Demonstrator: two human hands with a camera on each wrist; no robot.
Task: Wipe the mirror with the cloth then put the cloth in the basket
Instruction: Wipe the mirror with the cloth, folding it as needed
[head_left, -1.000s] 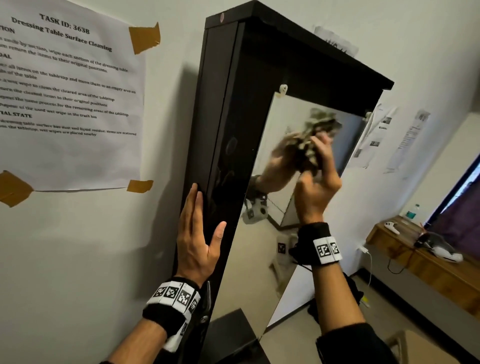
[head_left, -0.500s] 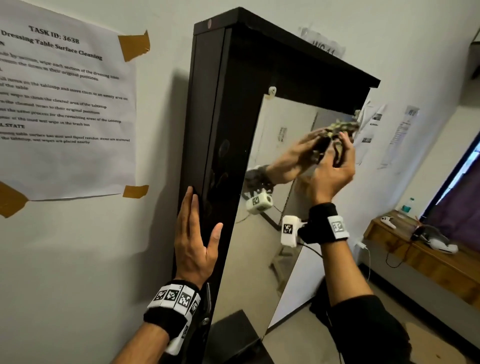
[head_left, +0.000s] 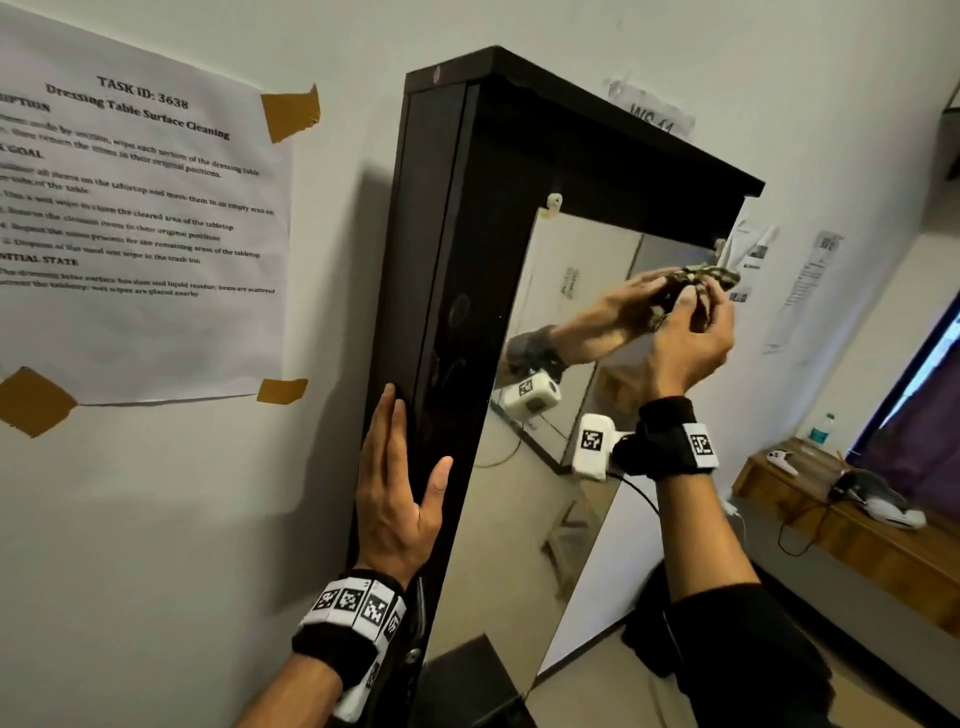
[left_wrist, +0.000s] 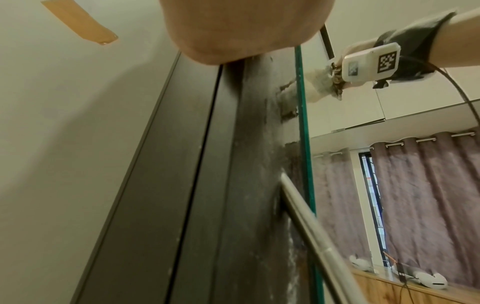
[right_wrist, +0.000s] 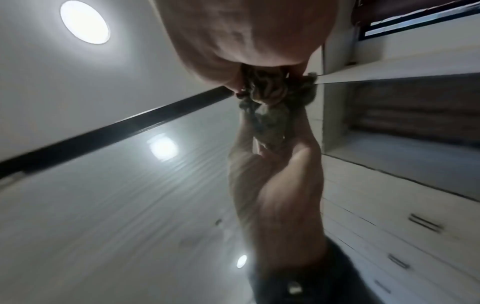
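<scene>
A tall mirror (head_left: 550, 467) stands in a dark wooden frame (head_left: 457, 270) against the wall. My right hand (head_left: 691, 332) grips a crumpled, greenish patterned cloth (head_left: 711, 275) and presses it against the glass near the top right corner. The right wrist view shows the cloth (right_wrist: 270, 90) bunched under my palm, with its reflection just below. My left hand (head_left: 400, 499) lies flat with straight fingers on the dark left side of the frame, holding nothing. In the left wrist view the mirror's green glass edge (left_wrist: 302, 115) runs upward. No basket is in view.
A taped paper sheet (head_left: 135, 218) hangs on the wall left of the frame. At the right, a wooden desk (head_left: 841, 525) carries a water bottle (head_left: 821, 428) and white controllers. Purple curtains (head_left: 919, 441) hang behind it.
My right hand has carried the cloth rightward across the upper glass, from the middle toward the top right corner. The left hand has stayed flat on the frame.
</scene>
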